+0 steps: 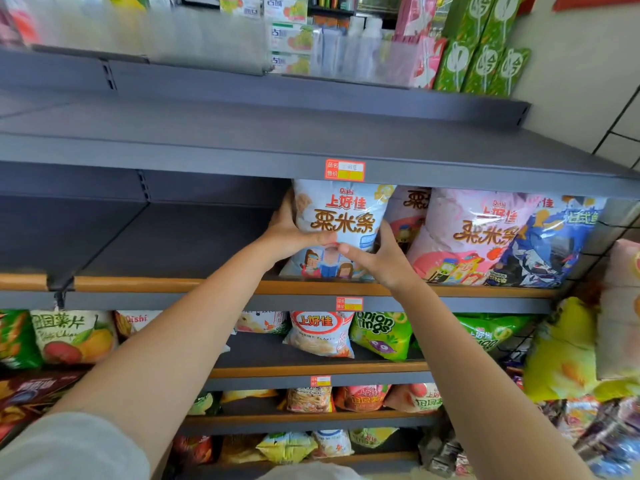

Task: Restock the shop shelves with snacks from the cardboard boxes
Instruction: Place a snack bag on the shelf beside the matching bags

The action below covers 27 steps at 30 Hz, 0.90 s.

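I have both hands on the white snack bag (341, 223): my left hand (294, 233) grips its left edge, my right hand (381, 258) its lower right. It stands upright on the grey shelf (173, 237), touching the pink bag (467, 233).

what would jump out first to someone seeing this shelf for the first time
Most striking is the white and blue snack bag standing upright on the middle shelf, with the left hand and right hand gripping its sides. Right of it lean a pink snack bag and a blue snack bag, while the shelf stretch to the left lies bare. Above, a red and yellow price tag sits on the shelf edge.
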{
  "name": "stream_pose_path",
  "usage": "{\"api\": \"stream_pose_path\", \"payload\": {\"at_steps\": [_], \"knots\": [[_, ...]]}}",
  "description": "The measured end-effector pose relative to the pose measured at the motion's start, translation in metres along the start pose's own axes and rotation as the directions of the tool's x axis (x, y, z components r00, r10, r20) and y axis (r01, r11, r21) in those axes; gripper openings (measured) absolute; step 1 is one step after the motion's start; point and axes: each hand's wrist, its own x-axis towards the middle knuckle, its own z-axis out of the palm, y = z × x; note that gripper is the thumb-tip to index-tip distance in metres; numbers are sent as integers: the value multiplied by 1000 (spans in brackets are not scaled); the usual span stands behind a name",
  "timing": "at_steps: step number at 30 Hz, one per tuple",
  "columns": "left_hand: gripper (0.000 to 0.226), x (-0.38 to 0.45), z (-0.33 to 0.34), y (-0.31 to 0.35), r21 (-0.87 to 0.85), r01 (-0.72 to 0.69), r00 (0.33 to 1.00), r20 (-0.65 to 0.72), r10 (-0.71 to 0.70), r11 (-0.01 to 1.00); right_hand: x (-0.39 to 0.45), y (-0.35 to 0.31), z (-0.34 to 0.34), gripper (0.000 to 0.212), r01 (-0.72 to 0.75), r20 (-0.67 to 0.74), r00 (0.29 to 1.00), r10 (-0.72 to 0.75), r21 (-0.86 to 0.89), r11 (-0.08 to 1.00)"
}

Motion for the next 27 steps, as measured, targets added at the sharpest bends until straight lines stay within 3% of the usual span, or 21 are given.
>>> {"api": "stream_pose_path", "payload": {"at_steps": [5,9,13,19,21,23,25,27], "knots": [[108,2,12,-1,-57,1,999,49,2,998,-4,-1,-8,70,17,-25,1000,-17,-2,1000],[111,2,31,-3,-71,-34,999,29,36,997,-18,1,-18,65,19,-57,998,-25,-106,994],[103,-2,46,-1,-111,-57,998,-15,56,992,-28,5,-12,60,11,-208,976,-72,-282,959],[88,-13,55,5,-148,-24,999,-25,21,989,-41,8,0,65,-15,-414,882,-224,-501,865],[86,-16,55,6,-140,12,999,-32,-17,990,-47,5,6,67,-49,-490,850,-195,-442,895],[87,-23,53,5,-119,29,999,-25,-33,992,-56,2,13,51,-39,-529,832,-166,-354,934],[93,-32,48,1,-74,31,999,-29,-33,997,-67,2,24,35,12,-497,850,-175,-314,949],[97,-44,35,-9,-31,44,997,-63,-46,999,-76,6,42,37,39,-411,900,-141,-245,969]]}}
